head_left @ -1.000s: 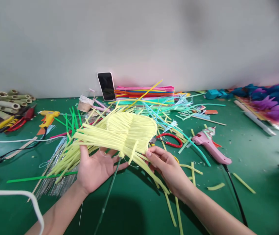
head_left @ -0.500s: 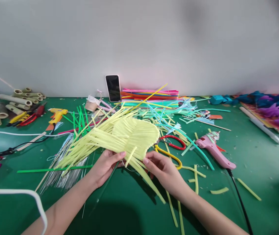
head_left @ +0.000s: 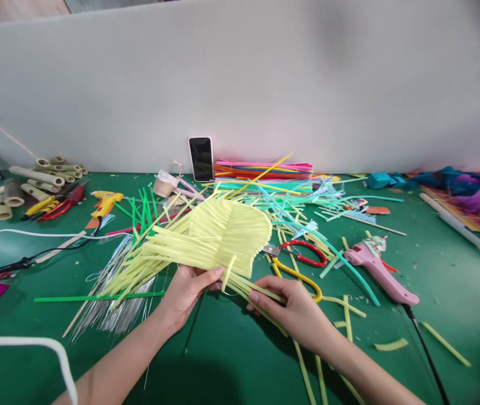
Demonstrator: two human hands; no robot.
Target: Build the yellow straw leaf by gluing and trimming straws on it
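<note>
A pale yellow leaf shape [head_left: 234,230] made of fuzzy pipe cleaners is held up over the table, its loose stems trailing to the lower right. My left hand [head_left: 191,289] pinches the leaf's lower end between thumb and fingers, and a thin dark green stem hangs below it. My right hand [head_left: 286,304] is closed on the loose yellow pipe cleaners just right of the leaf's base. One short strand sticks up near my left thumb. Behind the leaf lies a spread of pale yellow pipe cleaners [head_left: 139,267]. Scissors [head_left: 301,256] with red and yellow handles rest beside the leaf.
A pink glue gun [head_left: 381,270] lies at the right, a yellow glue gun [head_left: 105,203] at the left. Silver wires [head_left: 117,318] lie left of my hands. A phone [head_left: 201,160] leans on the wall beside bundled coloured pipe cleaners [head_left: 265,174]. Bamboo tubes [head_left: 40,180] are stacked far left.
My right hand has moved from the leaf's edge down and right onto the loose strands. The leaf has tilted slightly, and the camera view has shifted a little.
</note>
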